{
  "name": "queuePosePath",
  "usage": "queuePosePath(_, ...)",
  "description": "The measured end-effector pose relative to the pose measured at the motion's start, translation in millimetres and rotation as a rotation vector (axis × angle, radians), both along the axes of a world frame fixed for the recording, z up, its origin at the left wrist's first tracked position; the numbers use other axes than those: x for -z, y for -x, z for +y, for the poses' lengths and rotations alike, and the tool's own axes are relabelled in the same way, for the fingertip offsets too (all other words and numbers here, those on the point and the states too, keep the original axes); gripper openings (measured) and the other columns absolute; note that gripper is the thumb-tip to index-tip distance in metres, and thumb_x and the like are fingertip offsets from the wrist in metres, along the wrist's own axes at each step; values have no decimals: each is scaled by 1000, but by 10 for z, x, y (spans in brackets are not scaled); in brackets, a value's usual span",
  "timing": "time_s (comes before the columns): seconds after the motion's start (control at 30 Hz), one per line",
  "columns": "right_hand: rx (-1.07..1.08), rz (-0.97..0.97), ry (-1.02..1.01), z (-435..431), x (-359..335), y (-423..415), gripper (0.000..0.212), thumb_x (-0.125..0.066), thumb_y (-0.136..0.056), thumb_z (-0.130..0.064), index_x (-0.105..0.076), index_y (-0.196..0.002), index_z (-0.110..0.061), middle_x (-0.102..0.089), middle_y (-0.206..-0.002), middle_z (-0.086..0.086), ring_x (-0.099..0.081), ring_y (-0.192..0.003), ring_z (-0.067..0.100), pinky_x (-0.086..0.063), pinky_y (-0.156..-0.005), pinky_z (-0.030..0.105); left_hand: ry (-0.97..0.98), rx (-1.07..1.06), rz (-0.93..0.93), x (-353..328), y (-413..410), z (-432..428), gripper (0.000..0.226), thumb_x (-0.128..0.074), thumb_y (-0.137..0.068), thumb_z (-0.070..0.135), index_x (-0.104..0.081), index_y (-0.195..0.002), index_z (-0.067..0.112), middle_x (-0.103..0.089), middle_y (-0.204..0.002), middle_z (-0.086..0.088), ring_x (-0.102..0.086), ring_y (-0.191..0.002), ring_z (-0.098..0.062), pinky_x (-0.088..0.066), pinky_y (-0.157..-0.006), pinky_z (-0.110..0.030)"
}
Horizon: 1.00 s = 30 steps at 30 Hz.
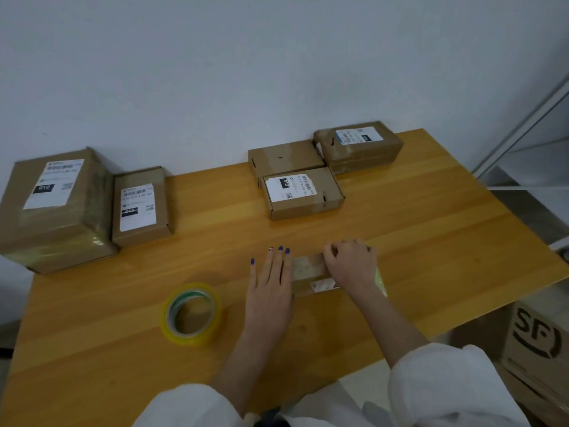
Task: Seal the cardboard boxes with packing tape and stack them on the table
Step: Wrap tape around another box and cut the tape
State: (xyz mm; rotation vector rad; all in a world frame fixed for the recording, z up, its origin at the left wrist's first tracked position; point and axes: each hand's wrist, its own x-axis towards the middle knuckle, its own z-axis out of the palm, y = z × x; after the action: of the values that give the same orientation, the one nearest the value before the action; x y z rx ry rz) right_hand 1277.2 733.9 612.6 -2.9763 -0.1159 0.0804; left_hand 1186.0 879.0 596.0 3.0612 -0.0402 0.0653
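Note:
A small flat cardboard box (309,268) lies near the front middle of the wooden table (431,229), mostly covered by my hands. My left hand (271,288) lies flat with straight fingers on the box's left end. My right hand (351,261) has curled fingers pressing on the box's right part, where a strip of clear tape (381,280) hangs over the end. A yellowish roll of packing tape (191,314) lies flat on the table left of my left hand.
Two labelled boxes, a large one (55,208) and a smaller one (140,206), stand at the table's left edge. Three more boxes (303,192) sit at the back right by the wall. A big printed carton (538,337) stands on the floor at right, beside a white shelf (529,161).

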Motion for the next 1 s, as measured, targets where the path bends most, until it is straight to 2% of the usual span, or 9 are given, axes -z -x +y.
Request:
queuePosePath(0.1,77,61,-103,-64,-72,-20,35,-43,-96,-35,-68,-81,-15,-66,-81,5,-58,-86,23,-46,-86,40,76,48,-151,53,-54,127,66,-90,-50,15,-64,-111,10,-67,-104,-6,-64,-97,-25,-54,-81,-38)
queuePosePath(0.2,83,151,-196,-161,-101,-55,28,-50,-95,-37,-68,-103,-17,-70,-95,5,-64,-89,22,-53,-81,36,112,118,-315,58,-119,245,53,-76,-62,4,-49,-107,12,-64,-104,-10,-51,-101,-26,-53,-81,-39)
queuePosePath(0.4,-130,303,-140,-147,357,305,61,-23,-96,-60,-34,-145,-26,-40,-145,2,-33,-135,23,-20,-111,44,59,235,-135,375,66,274,67,-85,-61,13,-48,-117,11,-63,-117,-10,-58,-108,-26,-51,-89,-40)
queuePosePath(0.5,-147,178,-6,-66,545,490,77,-6,-92,-67,-41,-143,-21,-50,-137,4,-45,-126,25,-29,-105,48,41,240,-10,556,289,321,61,-70,-70,22,-52,-126,8,-58,-130,-11,-51,-123,-25,-42,-101,-39)
queuePosePath(0.6,-135,16,-28,-59,672,600,63,-20,-98,-55,-56,-132,-15,-62,-121,7,-57,-111,29,-45,-94,51,61,243,54,545,393,277,62,-41,-75,31,-55,-129,4,-52,-137,-12,-46,-129,-26,-24,-109,-36)
queuePosePath(0.77,-83,-33,-47,-5,654,604,55,-20,-101,-39,-58,-128,-10,-65,-118,7,-61,-109,26,-48,-93,52,135,334,30,377,154,-97,57,-19,-99,35,-53,-132,3,-52,-138,-10,-49,-128,-20,-31,-106,-35)
queuePosePath(0.87,-131,-8,37,-57,678,590,54,-37,-84,-32,-60,-126,-6,-66,-117,8,-63,-108,26,-49,-92,50,258,321,152,390,-31,-367,75,-1,-97,53,-30,-144,2,-32,-151,-11,-26,-141,-19,-14,-115,-30)
queuePosePath(0.93,-145,-4,49,-78,694,590,53,-32,-88,-31,-59,-128,-6,-65,-119,7,-62,-109,25,-47,-95,48,309,284,187,505,-76,-413,83,10,-87,65,-6,-149,11,-11,-158,-4,3,-143,-10,8,-116,-23)
queuePosePath(1.0,-120,9,-1,-71,712,594,52,-26,-96,-31,-55,-131,-7,-63,-124,7,-59,-115,25,-42,-101,49,256,214,151,588,-95,-318,86,20,-81,66,-4,-150,20,-4,-159,2,12,-140,-6,13,-115,-26)
